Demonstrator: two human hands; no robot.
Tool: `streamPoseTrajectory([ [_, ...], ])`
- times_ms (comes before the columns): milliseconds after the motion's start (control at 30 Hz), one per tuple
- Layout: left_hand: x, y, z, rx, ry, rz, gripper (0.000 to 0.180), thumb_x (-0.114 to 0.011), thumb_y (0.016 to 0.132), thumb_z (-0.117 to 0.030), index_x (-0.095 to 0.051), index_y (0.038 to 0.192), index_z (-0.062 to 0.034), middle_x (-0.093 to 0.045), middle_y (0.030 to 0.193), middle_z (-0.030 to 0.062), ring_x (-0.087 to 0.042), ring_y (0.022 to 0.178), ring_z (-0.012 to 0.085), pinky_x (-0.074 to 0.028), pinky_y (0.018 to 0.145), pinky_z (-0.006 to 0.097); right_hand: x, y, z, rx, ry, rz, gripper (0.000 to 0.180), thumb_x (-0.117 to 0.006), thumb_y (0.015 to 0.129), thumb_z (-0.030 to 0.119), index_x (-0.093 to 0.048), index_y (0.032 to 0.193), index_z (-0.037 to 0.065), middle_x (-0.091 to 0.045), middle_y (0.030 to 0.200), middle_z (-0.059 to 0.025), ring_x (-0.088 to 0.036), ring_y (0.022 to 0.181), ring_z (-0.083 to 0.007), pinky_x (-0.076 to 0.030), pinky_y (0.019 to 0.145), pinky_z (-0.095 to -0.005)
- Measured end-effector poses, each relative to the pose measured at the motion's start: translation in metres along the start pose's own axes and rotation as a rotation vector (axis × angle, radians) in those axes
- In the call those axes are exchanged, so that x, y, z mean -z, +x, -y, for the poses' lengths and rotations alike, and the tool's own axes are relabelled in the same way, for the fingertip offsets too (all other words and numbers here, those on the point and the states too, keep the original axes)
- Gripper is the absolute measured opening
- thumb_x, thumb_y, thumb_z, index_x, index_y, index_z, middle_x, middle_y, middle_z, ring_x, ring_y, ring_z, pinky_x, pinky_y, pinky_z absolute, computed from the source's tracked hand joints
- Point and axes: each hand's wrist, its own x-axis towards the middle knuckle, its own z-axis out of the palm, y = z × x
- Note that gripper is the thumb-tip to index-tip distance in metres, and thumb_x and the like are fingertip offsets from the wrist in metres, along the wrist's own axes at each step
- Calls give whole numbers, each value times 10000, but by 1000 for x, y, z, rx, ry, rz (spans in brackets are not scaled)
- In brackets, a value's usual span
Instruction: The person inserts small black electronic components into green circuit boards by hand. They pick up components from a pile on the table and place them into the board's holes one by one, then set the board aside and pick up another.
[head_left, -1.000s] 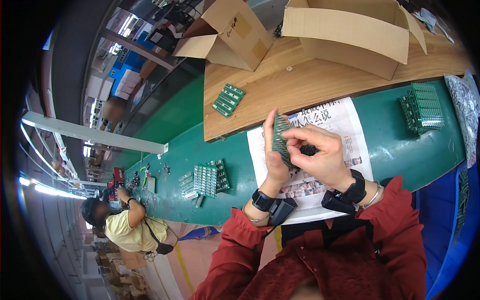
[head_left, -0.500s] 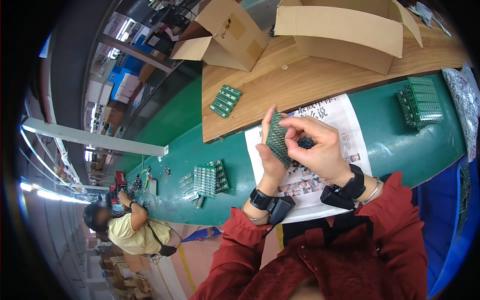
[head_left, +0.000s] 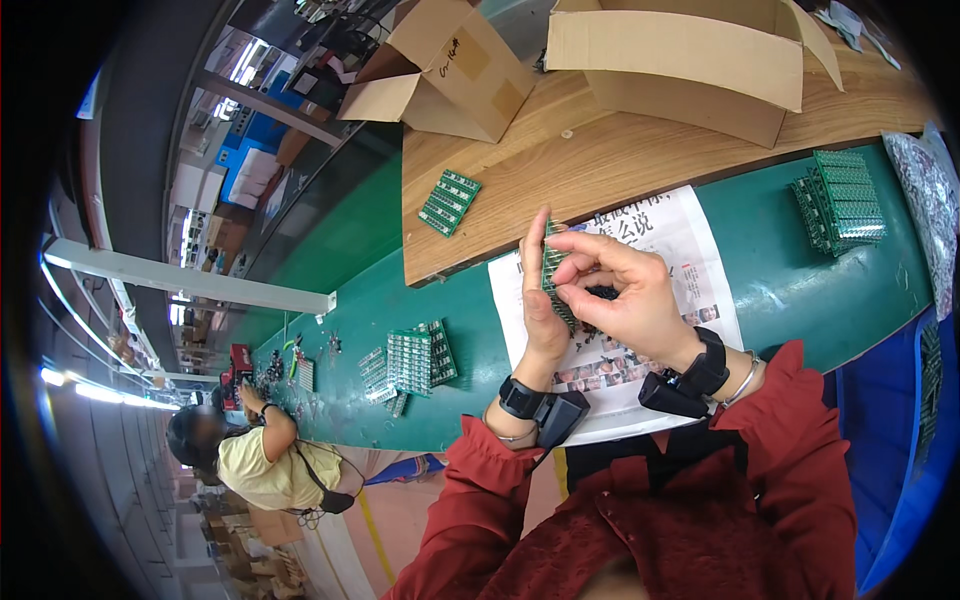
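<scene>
My left hand [head_left: 541, 325] holds a green circuit board panel [head_left: 551, 262] on edge, gripped between the fingers behind it and the thumb in front. Against the panel's right side, my right hand [head_left: 637, 292] has thumb and forefinger pinched together; whatever lies between those fingertips is too small to make out. Partly hidden behind the right hand, a heap of small black parts [head_left: 603, 293] sits on a printed paper sheet [head_left: 700, 265]. Both hands are over this sheet, which covers part of the green worktop [head_left: 780, 300].
Panels are stacked at left [head_left: 410, 362] and far right [head_left: 850, 200]. Another panel [head_left: 450, 203] lies on the raised wooden board [head_left: 545, 180], near two open cardboard boxes [head_left: 680, 55]. A silvery bag [head_left: 922, 200] rests at the right edge. A person [head_left: 265, 455] works at far left.
The left hand has turned the panel, so it shows more edge-on now. My right hand has shifted slightly left, and its fingertips stay at the panel.
</scene>
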Motion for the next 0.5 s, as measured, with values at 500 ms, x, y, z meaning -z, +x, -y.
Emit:
streamPoseTrajectory([
  [500, 0, -2, -1, 41, -114, 6, 1120, -378, 671, -876, -259, 1419, -52, -465, 1214, 152, -491, 1080, 192, -404, 946, 311, -1, -1, -3, 74, -149, 17, 388, -640, 737, -73, -634, 1111, 31, -645, 858, -64, -627, 779, -105, -544, 708, -238],
])
